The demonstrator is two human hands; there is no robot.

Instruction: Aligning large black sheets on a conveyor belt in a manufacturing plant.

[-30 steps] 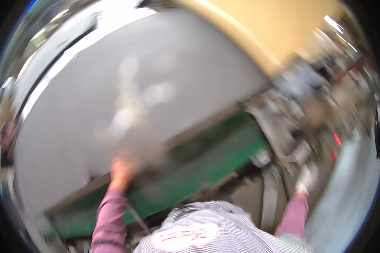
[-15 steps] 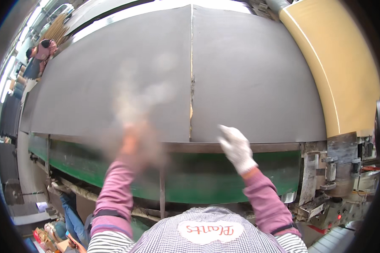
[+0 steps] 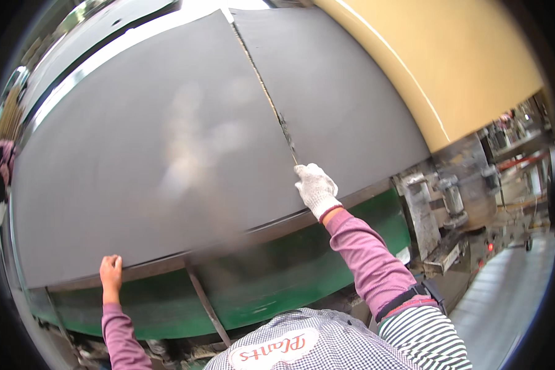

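Observation:
Two wide dark grey sheets lie side by side, the left sheet [image 3: 135,142] larger in view than the right sheet [image 3: 333,74]. Between them runs a narrow seam [image 3: 264,89] with a pale, ragged edge. My right hand [image 3: 317,187], in a white knitted glove, is at the near end of this seam, its fingers drawn together; whatever they pinch is hidden. Far to the left, my bare left hand [image 3: 111,271] is closed on the near edge of the left sheet. A hazy smear blurs part of that sheet.
Below the sheets runs a bench rail [image 3: 271,231] above a green panel [image 3: 271,283]. A large tan roll [image 3: 438,55] stands at the right, beside metal machine parts [image 3: 453,197]. At the far left edge another person [image 3: 3,163] is partly visible.
My left hand has moved left and nearer to the sheet's front edge. My right hand has gone from spread fingers to closed ones at the seam. The whole view has turned.

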